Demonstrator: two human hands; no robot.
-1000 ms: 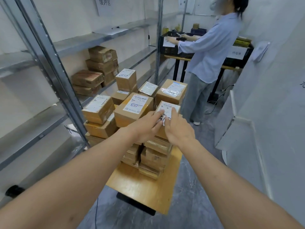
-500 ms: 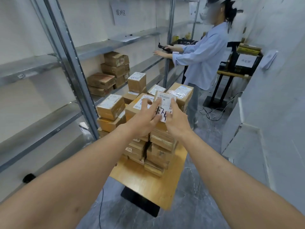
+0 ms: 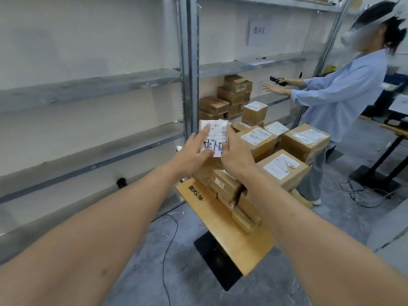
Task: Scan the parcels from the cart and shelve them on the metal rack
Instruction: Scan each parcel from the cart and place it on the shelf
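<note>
I hold one parcel (image 3: 215, 138) between both hands: my left hand (image 3: 194, 151) lies across its labelled face with fingers curled over the left edge, and my right hand (image 3: 237, 154) clamps the right side, thumb hidden behind the box. The parcel is lifted clear of the stack, just above the cart's wooden deck (image 3: 223, 219) and right in front of the rack's upright post (image 3: 188, 62). Its white label tilts up toward me, the barcode at the far end and the handwritten marks nearest my palms; the long axis seems to run away from me, toward the rack, though my fingers hide its near end. To do this well, I judge I should keep the grip even on both sides, swing left past the post without clipping it, and slide the box flat onto the shelf (image 3: 92, 151) beyond my left hand, label outward. To my right the remaining parcels (image 3: 282, 166) stay piled on the cart. Farther right, another person (image 3: 337, 96) reaches toward the rack holding a dark handheld device (image 3: 276, 80).
</note>
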